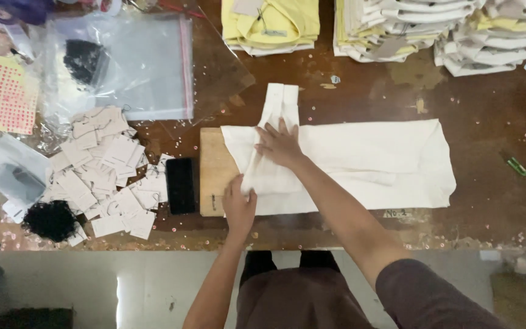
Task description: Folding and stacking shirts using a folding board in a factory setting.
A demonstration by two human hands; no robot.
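Observation:
A cream garment (366, 161) lies flat across the brown table, partly over a wooden board (213, 167). One sleeve (278, 103) is folded up and points away from me. My right hand (280, 145) presses flat on the garment near the sleeve's base, fingers spread. At the garment's near left edge, my left hand (238, 204) pinches the cloth next to the board.
A pile of paper tags (101, 170) and a black phone (181, 184) lie left of the board. Clear plastic bags (123, 64) sit at far left. Stacks of folded yellow and cream garments (397, 27) line the far edge. A small green clip (516, 166) lies at right.

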